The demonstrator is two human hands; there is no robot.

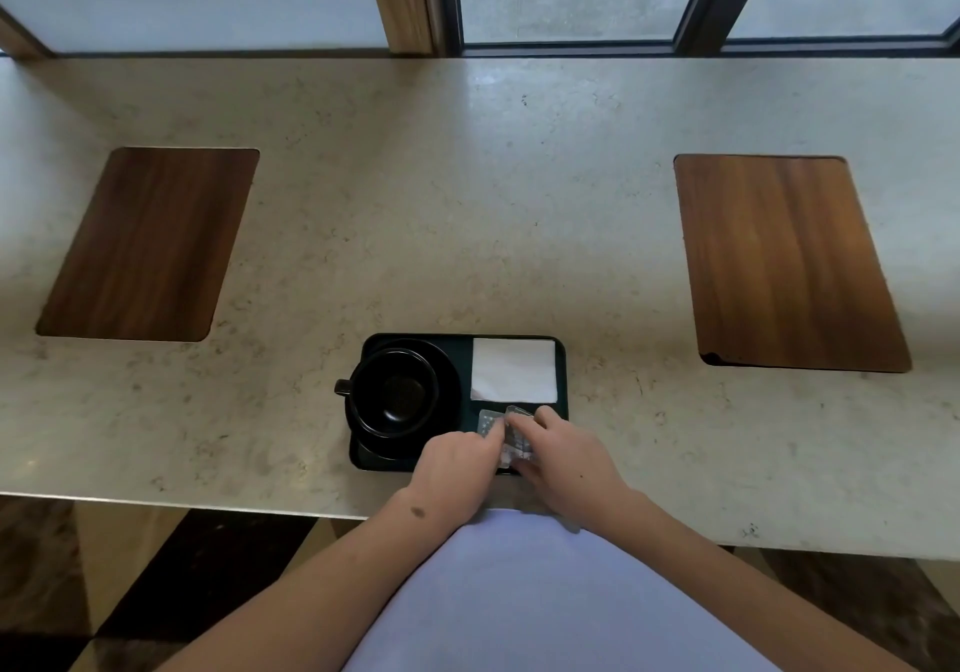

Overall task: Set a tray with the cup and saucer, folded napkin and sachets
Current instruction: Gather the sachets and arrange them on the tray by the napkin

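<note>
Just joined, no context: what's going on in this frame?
A person is setting a black tray on a stone counter. A black cup sits on its saucer at the tray's left, a folded white napkin at its far right. Both hands, left hand and right hand, hold the sachets over the tray's near right corner.

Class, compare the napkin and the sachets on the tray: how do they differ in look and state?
The napkin is plain white; the sachets are greyish and patterned. The napkin lies flat and untouched at the tray's far right; the sachets lie nearer the person, with the left hand and right hand on them. Both sit right of the cup.
</note>
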